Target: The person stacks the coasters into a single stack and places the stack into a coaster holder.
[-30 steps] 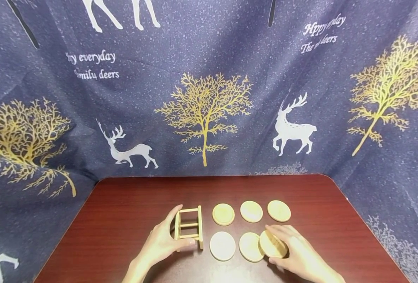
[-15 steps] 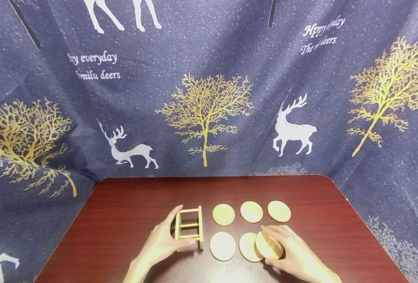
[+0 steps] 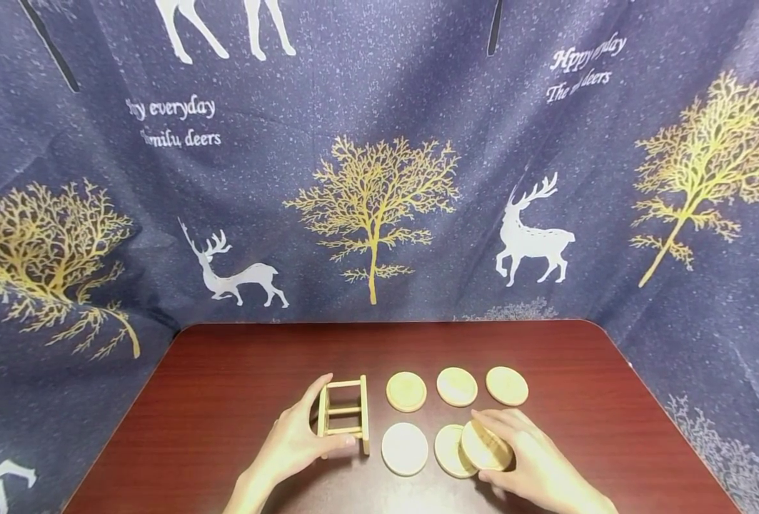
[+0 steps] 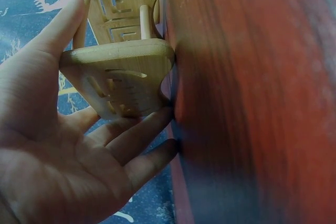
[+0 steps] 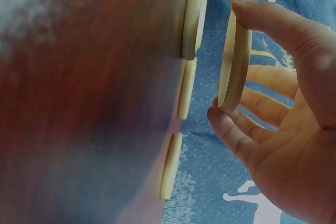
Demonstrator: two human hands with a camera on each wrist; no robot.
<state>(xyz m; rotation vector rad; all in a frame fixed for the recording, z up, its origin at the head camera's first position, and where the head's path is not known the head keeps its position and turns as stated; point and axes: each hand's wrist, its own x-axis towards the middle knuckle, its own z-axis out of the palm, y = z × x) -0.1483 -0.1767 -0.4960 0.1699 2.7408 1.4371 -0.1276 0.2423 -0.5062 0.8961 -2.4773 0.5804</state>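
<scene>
My left hand [image 3: 295,435] grips a light wooden coaster holder [image 3: 364,414] with two side panels joined by rods. In the left wrist view, the cut-out pattern of its near panel [image 4: 118,80] shows, with the thumb at a rod and the fingers along the panel's lower part. Between thumb and fingertips, my right hand [image 3: 533,457] pinches a round wooden coaster [image 3: 485,446] by its edge. The right wrist view has this coaster [image 5: 235,61] tilted and raised off the tabletop. From above it overlaps the right part of another coaster [image 3: 451,451].
Beside the holder lies a paler coaster [image 3: 405,448]. A back row holds a left coaster [image 3: 406,391], a middle coaster [image 3: 457,387] and a right coaster [image 3: 507,386]. The reddish-brown table [image 3: 238,357] ends at a dark blue cloth [image 3: 328,285] printed with deer and trees.
The right hand has carried its coaster a little to the left, further over the coaster lying below. The left hand and the holder have stayed in place.
</scene>
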